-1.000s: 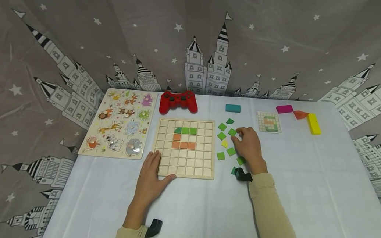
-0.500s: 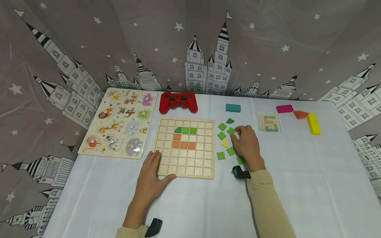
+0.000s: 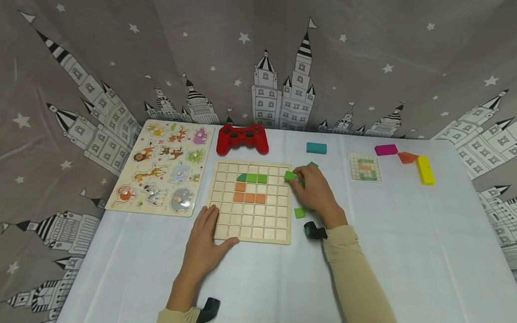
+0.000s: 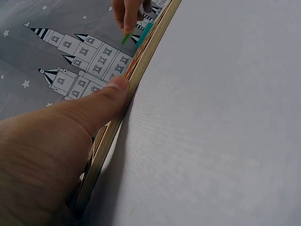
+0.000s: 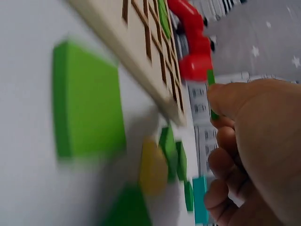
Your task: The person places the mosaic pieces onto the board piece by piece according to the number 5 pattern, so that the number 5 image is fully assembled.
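Observation:
Between the right hand's (image 3: 312, 188) thumb and fingers is a pinched green square tile (image 3: 290, 175), held above the right edge of the wooden grid board (image 3: 252, 235). The right wrist view shows that tile (image 5: 210, 75) edge-on. With its fingers fairly straight along the left edge and the thumb at the front edge, the left hand (image 3: 204, 243) rests against the board's near-left corner. Green and orange tiles (image 3: 249, 197) fill several cells of the board. Loose green tiles (image 3: 299, 213) and a yellow piece (image 5: 154, 167) lie right of the board, partly hidden by the right hand.
An animal peg puzzle (image 3: 159, 167) lies left of the board. Behind the board is a red game controller (image 3: 243, 138). A teal block (image 3: 316, 148), a pattern card (image 3: 365, 167), and magenta, orange and yellow blocks (image 3: 425, 170) lie at the back right.
My right hand has picked up a green square tile from the loose pieces and moved left with it to the board's right edge. The left hand stays in place.

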Tool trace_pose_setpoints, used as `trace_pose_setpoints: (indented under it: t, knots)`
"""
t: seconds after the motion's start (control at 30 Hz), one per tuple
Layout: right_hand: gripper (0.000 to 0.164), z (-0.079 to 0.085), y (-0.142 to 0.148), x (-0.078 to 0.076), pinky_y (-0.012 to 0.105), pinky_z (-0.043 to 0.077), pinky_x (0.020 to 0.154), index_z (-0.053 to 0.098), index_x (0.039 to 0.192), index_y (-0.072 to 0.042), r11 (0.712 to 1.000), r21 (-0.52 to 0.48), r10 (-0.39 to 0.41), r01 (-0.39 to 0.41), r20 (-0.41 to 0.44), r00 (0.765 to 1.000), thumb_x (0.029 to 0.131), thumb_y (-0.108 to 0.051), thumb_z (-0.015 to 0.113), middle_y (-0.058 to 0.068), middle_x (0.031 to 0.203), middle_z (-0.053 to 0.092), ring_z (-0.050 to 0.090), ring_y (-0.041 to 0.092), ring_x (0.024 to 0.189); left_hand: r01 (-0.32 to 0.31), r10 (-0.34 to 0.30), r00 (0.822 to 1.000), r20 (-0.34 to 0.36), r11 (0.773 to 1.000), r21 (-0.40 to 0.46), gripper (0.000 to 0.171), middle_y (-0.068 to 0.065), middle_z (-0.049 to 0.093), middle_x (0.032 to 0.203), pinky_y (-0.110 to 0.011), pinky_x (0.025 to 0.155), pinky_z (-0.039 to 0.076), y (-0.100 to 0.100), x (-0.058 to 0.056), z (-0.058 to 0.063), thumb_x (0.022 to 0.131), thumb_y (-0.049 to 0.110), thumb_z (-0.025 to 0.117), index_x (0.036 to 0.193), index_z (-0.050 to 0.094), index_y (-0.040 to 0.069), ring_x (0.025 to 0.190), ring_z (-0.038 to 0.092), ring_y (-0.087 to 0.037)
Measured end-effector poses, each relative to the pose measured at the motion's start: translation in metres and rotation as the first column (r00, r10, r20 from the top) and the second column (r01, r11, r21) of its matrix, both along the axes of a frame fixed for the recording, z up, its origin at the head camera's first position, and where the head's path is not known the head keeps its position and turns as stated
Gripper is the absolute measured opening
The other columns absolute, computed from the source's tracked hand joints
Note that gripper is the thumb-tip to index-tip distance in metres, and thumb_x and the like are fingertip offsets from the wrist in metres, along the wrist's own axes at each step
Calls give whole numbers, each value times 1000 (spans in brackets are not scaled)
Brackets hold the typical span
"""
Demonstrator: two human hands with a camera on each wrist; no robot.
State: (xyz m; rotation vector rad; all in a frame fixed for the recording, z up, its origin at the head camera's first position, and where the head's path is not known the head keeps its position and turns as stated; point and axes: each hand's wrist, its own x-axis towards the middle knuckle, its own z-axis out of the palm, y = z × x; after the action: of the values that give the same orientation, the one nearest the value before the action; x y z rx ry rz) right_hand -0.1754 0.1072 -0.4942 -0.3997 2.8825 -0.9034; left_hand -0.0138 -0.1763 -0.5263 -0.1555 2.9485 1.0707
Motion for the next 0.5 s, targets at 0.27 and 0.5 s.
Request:
trace_pose_setpoints:
  t: [0.27,0.5]
  knots:
    - [37,-6,-32,-6,40,52,92,65,130,-7,994,62,91,-93,36,995,102,-31,63,8,112,59,55,23,100,-11,11,1000,-2,1000,-10,103,-16,32,166,-62,124,23,1,1,0,79,45,86,158,34,1,158,16,-38]
    - [35,-7,-43,-5,40,53,95,66,131,-8,993,93,72,-74,24,997,102,-27,62,9,115,62,59,24,104,-12,12,1000,-17,1000,-9,104,-17,33,165,-63,124,23,1,1,1,78,44,87,157,35,1,158,16,-38]
